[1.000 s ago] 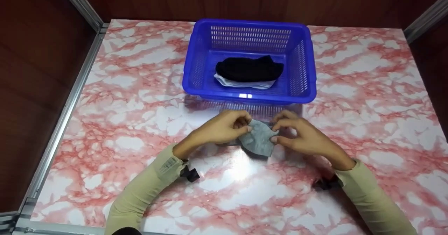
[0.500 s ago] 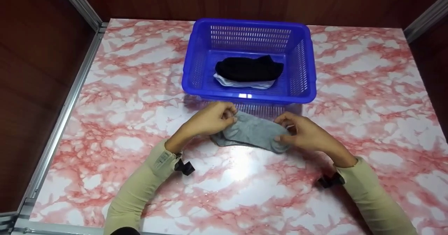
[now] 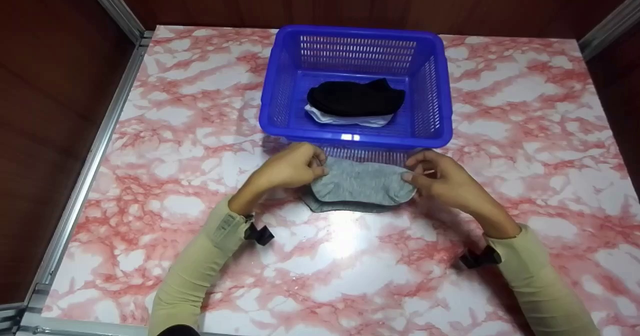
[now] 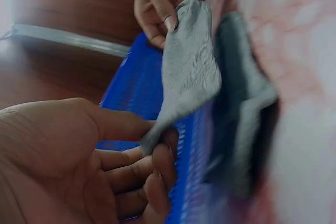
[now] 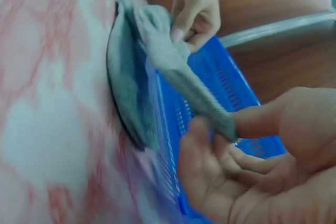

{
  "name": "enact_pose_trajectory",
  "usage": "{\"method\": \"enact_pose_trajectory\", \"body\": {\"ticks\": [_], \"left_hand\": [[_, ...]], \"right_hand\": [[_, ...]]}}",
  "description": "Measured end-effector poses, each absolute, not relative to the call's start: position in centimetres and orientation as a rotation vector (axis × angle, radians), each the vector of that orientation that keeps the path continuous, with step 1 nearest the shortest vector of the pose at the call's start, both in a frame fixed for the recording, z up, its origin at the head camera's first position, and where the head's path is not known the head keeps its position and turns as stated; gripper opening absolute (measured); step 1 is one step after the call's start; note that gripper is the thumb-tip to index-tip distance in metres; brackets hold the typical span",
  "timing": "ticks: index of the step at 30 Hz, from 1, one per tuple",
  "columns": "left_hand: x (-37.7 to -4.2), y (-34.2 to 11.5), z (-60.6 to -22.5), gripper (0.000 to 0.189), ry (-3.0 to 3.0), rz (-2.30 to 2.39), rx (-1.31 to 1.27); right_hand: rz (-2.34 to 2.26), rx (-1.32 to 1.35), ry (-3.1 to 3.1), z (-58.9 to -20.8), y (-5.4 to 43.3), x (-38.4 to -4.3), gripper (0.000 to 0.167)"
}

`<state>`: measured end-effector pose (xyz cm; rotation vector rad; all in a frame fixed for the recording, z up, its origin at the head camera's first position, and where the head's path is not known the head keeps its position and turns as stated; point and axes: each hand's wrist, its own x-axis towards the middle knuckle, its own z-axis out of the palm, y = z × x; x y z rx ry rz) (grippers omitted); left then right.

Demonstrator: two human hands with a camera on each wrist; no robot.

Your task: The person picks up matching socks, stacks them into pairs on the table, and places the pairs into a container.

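A grey sock (image 3: 362, 182) is stretched out sideways between the two hands, just in front of the blue basket. My left hand (image 3: 292, 167) pinches one end between thumb and fingers, and my right hand (image 3: 442, 183) pinches the opposite end. Under it lies a second grey sock (image 3: 345, 207) on the table, mostly covered in the head view. Both wrist views show a gap between the held sock (image 4: 189, 61) and the lower sock (image 5: 126, 72).
A blue plastic basket (image 3: 350, 139) stands behind the hands. Inside it a folded black sock (image 3: 355, 100) lies on top of white fabric (image 3: 345, 120). The red-and-white marbled table (image 3: 320, 276) is bordered by dark wood panels (image 3: 350, 1) and metal edging.
The bunched grey sock has been spread out lengthwise as the hands moved apart. It has swung level, its right end rising, and the second sock beneath has come into view.
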<state>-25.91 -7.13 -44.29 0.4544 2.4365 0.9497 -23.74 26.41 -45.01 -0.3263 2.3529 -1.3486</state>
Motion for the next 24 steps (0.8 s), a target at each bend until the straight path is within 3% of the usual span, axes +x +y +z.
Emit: {"method": "enact_pose_trajectory", "body": {"ticks": [6, 14, 24], "left_hand": [[-26.2, -8.2, -44.1, 0.012, 2.432, 0.765, 0.455], [-26.0, -7.8, -44.8, 0.036, 2.491, 0.581, 0.451], [-25.7, -7.6, -44.7, 0.052, 2.519, 0.505, 0.393]], "right_hand": [[-1.352, -0.233, 2.362, -46.3, 25.2, -23.5, 0.033], [-1.118, -0.322, 2.582, -47.9, 24.9, -23.3, 0.017], [-0.865, -0.374, 2.671, -46.8, 24.8, -22.5, 0.031]]}}
